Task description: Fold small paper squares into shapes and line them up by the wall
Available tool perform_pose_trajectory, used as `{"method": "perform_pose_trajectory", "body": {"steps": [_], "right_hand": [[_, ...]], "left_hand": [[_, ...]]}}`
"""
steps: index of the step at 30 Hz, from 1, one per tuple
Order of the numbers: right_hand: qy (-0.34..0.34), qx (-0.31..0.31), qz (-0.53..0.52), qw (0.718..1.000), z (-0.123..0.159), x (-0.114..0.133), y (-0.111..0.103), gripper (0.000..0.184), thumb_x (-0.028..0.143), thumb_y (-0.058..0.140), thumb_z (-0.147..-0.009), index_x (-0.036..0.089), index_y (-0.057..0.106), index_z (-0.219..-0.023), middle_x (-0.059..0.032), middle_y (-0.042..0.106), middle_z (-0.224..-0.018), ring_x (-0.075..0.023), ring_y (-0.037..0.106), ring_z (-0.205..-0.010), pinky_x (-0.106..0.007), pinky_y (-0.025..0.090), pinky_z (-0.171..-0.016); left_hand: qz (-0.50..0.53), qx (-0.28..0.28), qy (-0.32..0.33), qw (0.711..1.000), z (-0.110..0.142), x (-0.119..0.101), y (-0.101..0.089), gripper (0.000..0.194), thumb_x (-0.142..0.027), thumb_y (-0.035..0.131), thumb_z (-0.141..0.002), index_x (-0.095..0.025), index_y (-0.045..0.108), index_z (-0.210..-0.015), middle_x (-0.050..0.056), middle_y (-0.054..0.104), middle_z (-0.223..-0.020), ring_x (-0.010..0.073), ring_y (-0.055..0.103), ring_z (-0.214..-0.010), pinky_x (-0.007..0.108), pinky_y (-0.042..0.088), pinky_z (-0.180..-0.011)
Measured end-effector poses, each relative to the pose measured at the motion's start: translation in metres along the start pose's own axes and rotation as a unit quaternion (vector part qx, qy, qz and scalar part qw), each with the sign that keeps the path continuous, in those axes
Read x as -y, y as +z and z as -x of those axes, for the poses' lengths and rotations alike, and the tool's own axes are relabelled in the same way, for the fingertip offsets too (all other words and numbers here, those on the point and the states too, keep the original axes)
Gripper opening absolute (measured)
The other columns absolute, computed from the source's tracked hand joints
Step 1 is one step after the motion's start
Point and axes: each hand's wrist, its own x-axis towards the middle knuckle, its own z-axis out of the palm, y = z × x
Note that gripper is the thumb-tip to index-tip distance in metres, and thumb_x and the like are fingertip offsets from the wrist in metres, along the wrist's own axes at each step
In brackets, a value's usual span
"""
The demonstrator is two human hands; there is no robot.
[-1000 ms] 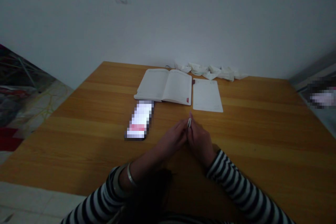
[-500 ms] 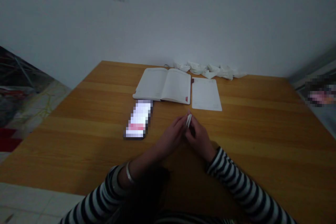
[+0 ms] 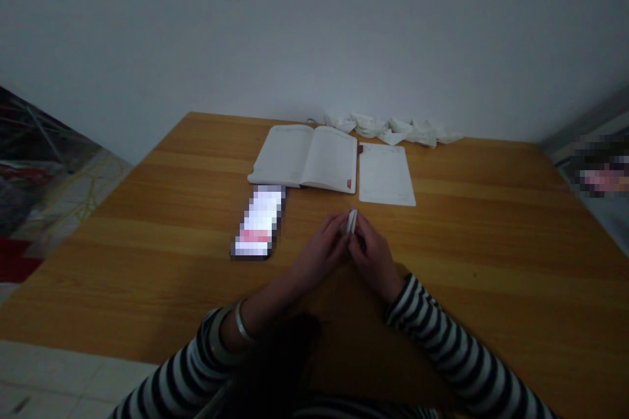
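Observation:
Over the wooden table, my left hand [image 3: 321, 250] and my right hand [image 3: 374, 258] meet at their fingertips. Between them is a small piece of folded white paper [image 3: 352, 221], held upright with its thin edge toward me. Fingers of both hands are closed on it, and they cover its lower part. Beyond the hands and a little to the right lies a flat sheet of paper [image 3: 386, 175]. An open notebook [image 3: 307, 157] with blank-looking pages rests to the sheet's left.
A lit phone [image 3: 259, 221], its screen blurred out, lies left of my hands below the notebook. Crumpled white tissues [image 3: 388, 129] line the back of the wooden table [image 3: 472, 314] against the wall [image 3: 314, 33]. A blurred pink patch shows beyond the right edge.
My fingers have shifted slightly around the folded paper, and more of its white edge shows between them. The notebook, sheet and phone stay where they were.

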Motion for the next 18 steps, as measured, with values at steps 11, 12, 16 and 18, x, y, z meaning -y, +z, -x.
{"method": "perform_pose_trajectory", "body": {"steps": [11, 12, 16, 18], "right_hand": [[0.026, -0.034, -0.076, 0.996, 0.0, 0.008, 0.005, 0.05, 0.022, 0.052, -0.093, 0.022, 0.048, -0.143, -0.0125, 0.066, -0.132, -0.0251, 0.067, -0.114, -0.045, 0.052, -0.101], [0.033, -0.046, -0.081, 0.995, 0.0, 0.009, 0.006, 0.049, 0.021, 0.053, -0.092, 0.021, 0.05, -0.141, -0.0126, 0.066, -0.132, -0.0253, 0.066, -0.116, -0.046, 0.051, -0.103], [0.044, -0.065, -0.096, 0.992, -0.002, 0.014, 0.011, 0.049, 0.025, 0.05, -0.095, 0.02, 0.048, -0.144, -0.013, 0.062, -0.139, -0.0253, 0.06, -0.126, -0.047, 0.046, -0.11], [0.044, -0.076, -0.115, 0.99, -0.004, 0.016, 0.015, 0.05, 0.029, 0.047, -0.098, 0.021, 0.045, -0.148, -0.0125, 0.062, -0.139, -0.024, 0.06, -0.126, -0.045, 0.047, -0.109]], "left_hand": [[-0.17, 0.026, -0.017, 0.985, 0.004, -0.009, 0.004, 0.046, -0.014, 0.052, -0.094, -0.02, 0.048, -0.14, 0.014, 0.059, -0.137, 0.0272, 0.062, -0.12, 0.044, 0.052, -0.102], [-0.207, 0.041, -0.014, 0.977, 0.005, -0.011, 0.004, 0.047, -0.013, 0.05, -0.095, -0.02, 0.046, -0.142, 0.014, 0.057, -0.141, 0.0284, 0.061, -0.121, 0.045, 0.053, -0.101], [-0.291, 0.063, 0.027, 0.954, 0.007, -0.018, 0.004, 0.052, -0.011, 0.049, -0.096, -0.019, 0.042, -0.147, 0.017, 0.051, -0.148, 0.0307, 0.057, -0.129, 0.045, 0.052, -0.103], [-0.3, 0.05, 0.046, 0.951, 0.006, -0.019, 0.003, 0.051, -0.011, 0.048, -0.097, -0.018, 0.041, -0.147, 0.017, 0.051, -0.149, 0.0301, 0.054, -0.133, 0.045, 0.05, -0.106]]}}
